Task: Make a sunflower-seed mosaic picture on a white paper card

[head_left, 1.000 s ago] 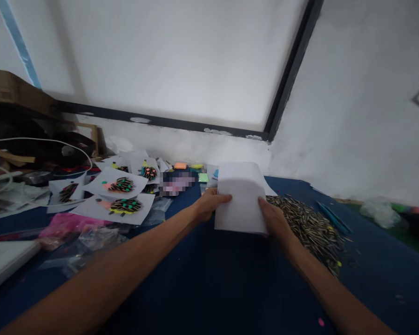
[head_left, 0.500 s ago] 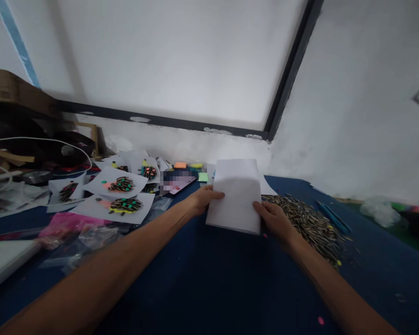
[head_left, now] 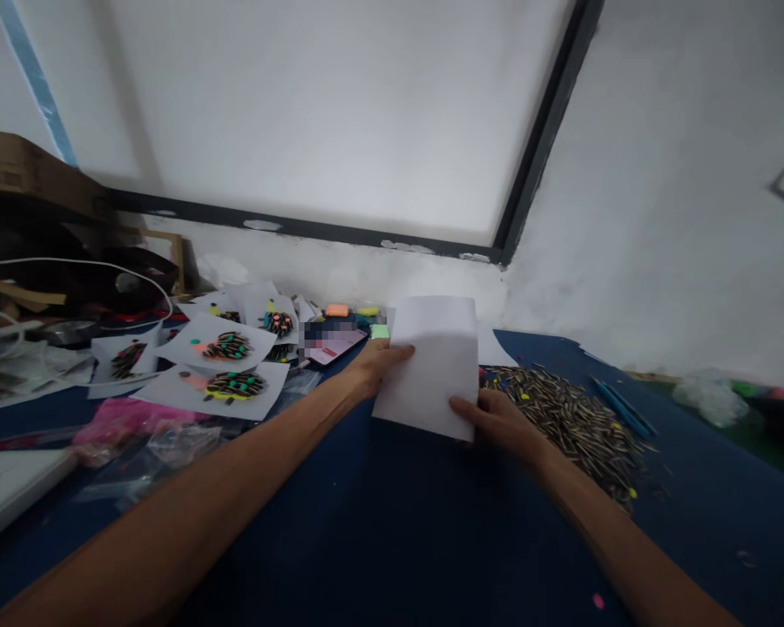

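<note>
A blank white sheet of paper (head_left: 431, 361) is held up above the dark blue table, one hand on each side. My left hand (head_left: 377, 364) grips its left edge, thumb on the front face. My right hand (head_left: 493, 416) pinches the lower right edge, also with the thumb in front; the fingers behind the paper are hidden. The paper's top edge curves slightly backward. Behind it on the table, part of another white sheet (head_left: 496, 348) shows. Just right of my right hand lies a heap of dark and tan striped seed-like pieces (head_left: 575, 418).
Several papers with hedgehog-like pictures (head_left: 226, 383) lie at left, near a phone (head_left: 336, 342). Plastic bags (head_left: 170, 444) and a white box (head_left: 16, 488) are closer on the left. Blue tweezers-like tools (head_left: 624, 407) rest beyond the heap. A wall (head_left: 659, 261) stands behind.
The paper has shifted slightly left, both hands moving with it. More of the heap's left side now shows beside the right hand.
</note>
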Motion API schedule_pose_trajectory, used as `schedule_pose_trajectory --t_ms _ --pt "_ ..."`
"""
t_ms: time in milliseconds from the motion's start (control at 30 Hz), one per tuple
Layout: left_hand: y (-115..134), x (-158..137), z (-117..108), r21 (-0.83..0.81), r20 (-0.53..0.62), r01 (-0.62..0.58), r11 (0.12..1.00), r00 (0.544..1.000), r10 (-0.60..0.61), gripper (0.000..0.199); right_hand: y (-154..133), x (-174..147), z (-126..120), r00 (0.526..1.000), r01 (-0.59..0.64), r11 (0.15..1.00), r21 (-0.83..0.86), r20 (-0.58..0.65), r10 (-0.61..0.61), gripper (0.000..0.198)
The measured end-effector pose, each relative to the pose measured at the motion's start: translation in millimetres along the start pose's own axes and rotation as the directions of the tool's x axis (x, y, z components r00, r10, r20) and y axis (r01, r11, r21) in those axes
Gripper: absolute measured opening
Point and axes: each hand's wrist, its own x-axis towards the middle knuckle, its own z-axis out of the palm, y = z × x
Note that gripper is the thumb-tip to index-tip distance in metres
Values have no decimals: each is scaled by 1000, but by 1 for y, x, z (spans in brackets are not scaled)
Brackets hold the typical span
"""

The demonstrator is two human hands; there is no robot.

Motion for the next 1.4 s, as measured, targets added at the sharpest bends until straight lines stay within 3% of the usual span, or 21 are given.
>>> schedule_pose_trajectory --t_ms 567,700,833,933,1200,1400 --pt "-1 4 -6 -3 41 -13 1000 999 13 22 -10 -4 -5 998 -56 998 28 -3 56 29" --pt "-1 -1 -2 27 53 27 999 998 -29 23 -10 -2 -7 996 -30 996 83 -79 37 30" --pt "-1 -7 -1 132 184 110 985 974 -134 26 -6 1 -9 983 8 991 133 -180 16 29" --pt "1 -8 -4 179 235 109 978 960 -150 29 -3 2 -10 974 27 986 167 -226 11 28" --pt "-1 -7 -5 196 266 151 969 943 -201 39 0 4 -13 945 28 988 153 -325 23 29" --pt "3 -11 -7 243 297 138 960 932 -209 35 2 5 -18 922 56 990 132 -387 -1 36"
